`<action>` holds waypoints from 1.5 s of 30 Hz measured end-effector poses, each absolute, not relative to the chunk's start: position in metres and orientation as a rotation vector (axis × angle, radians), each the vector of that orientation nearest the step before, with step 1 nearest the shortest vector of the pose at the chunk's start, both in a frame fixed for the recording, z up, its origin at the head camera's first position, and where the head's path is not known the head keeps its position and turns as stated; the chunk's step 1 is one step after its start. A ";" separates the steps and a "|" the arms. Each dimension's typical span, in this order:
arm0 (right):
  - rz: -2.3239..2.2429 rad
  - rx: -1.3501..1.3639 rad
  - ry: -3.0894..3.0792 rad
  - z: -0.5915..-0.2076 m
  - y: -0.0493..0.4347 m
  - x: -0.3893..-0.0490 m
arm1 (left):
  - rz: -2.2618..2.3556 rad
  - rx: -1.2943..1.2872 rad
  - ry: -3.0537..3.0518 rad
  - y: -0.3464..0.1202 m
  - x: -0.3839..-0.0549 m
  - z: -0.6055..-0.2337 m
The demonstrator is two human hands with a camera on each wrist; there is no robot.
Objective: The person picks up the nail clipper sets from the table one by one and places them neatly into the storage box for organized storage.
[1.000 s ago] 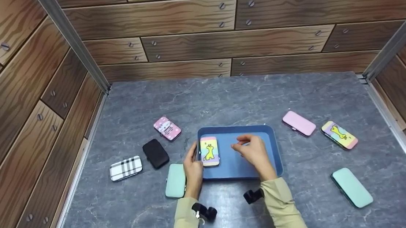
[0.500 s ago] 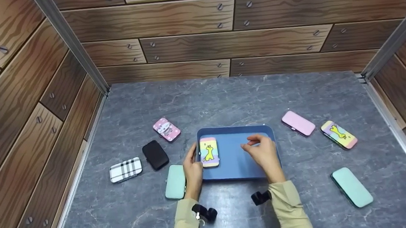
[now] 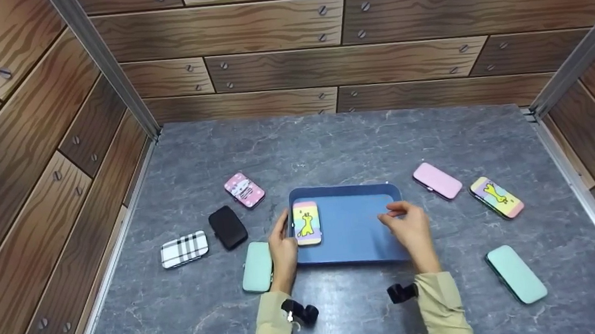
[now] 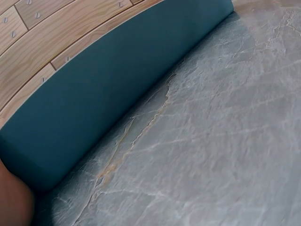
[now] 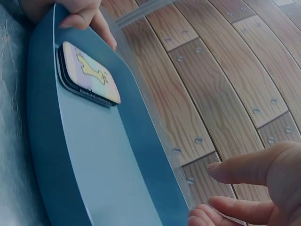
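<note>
A blue tray [image 3: 356, 226] lies on the table with a small hard case [image 3: 307, 223] inside, against its left wall. The case has a yellow giraffe on pastel stripes. At the tray's left end, my left hand [image 3: 283, 251] grips the wall; in the right wrist view its thumb bends over the rim and its fingers lie along the outside. My right hand [image 3: 411, 232] hovers over the tray's right end, holding nothing. Its fingers are loosely bent, with thumb and forefinger apart in the right wrist view. The left wrist view shows mainly the tray's outer wall [image 4: 103, 89].
Left of the tray lie a pink patterned case [image 3: 244, 190], a black case [image 3: 228, 227], a plaid case [image 3: 184, 249] and a mint case [image 3: 257, 267]. To the right are a pink case [image 3: 437, 180], another giraffe case [image 3: 497, 197] and another mint case [image 3: 516, 275]. Wood-patterned walls enclose the table.
My right hand has moved to the right, from above the middle of the tray to its right end. My left hand, the tray and the cases have stayed in place.
</note>
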State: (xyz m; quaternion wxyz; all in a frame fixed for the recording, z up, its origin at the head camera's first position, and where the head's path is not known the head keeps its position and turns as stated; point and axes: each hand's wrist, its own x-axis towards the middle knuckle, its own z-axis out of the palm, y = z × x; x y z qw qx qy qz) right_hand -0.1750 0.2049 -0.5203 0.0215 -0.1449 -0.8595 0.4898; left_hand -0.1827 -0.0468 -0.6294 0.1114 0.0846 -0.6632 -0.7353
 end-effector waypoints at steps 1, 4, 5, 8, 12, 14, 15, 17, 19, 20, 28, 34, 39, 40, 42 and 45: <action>1.539 -0.465 -2.655 -0.520 0.208 -0.174 | -2.159 0.254 -1.952 -0.047 -0.183 -0.629; 1.564 -0.494 -2.630 -0.518 0.216 -0.172 | -2.158 0.273 -1.951 -0.047 -0.184 -0.629; 1.570 -0.502 -2.620 -0.518 0.219 -0.171 | -2.162 0.276 -1.942 -0.047 -0.184 -0.629; 1.548 -0.501 -2.590 -0.518 0.230 -0.169 | -2.167 0.268 -1.933 -0.046 -0.185 -0.629; 1.504 -0.528 -2.561 -0.520 0.248 -0.161 | -2.144 0.262 -1.963 -0.046 -0.185 -0.629; 1.510 -0.555 -2.545 -0.521 0.256 -0.157 | -2.127 0.267 -1.976 -0.046 -0.184 -0.629; 1.520 -0.570 -2.538 -0.521 0.260 -0.154 | -2.121 0.265 -1.977 -0.046 -0.184 -0.628; 1.545 -0.605 -2.523 -0.522 0.268 -0.149 | -2.108 0.265 -1.981 -0.047 -0.183 -0.628; 1.548 -0.646 -2.513 -0.523 0.274 -0.144 | -2.105 0.267 -1.979 -0.047 -0.183 -0.629; 1.546 -0.668 -2.509 -0.523 0.277 -0.142 | -2.102 0.264 -1.981 -0.046 -0.183 -0.628; 1.466 -0.819 -2.505 -0.524 0.300 -0.122 | -2.090 0.258 -2.006 -0.046 -0.173 -0.598; 1.285 -0.894 -2.573 -0.529 0.324 -0.109 | -2.125 0.243 -1.984 -0.046 -0.168 -0.589; 1.182 -1.002 -2.603 -0.533 0.340 -0.103 | -2.116 0.238 -1.985 -0.046 -0.168 -0.589; 1.167 -1.013 -2.606 -0.533 0.342 -0.102 | -2.115 0.239 -1.987 -0.046 -0.167 -0.588; 1.150 -1.042 -2.602 -0.535 0.346 -0.100 | -2.111 0.239 -2.001 -0.046 -0.167 -0.587; 1.115 -1.059 -2.582 -0.537 0.352 -0.098 | -2.112 0.244 -2.017 -0.046 -0.167 -0.588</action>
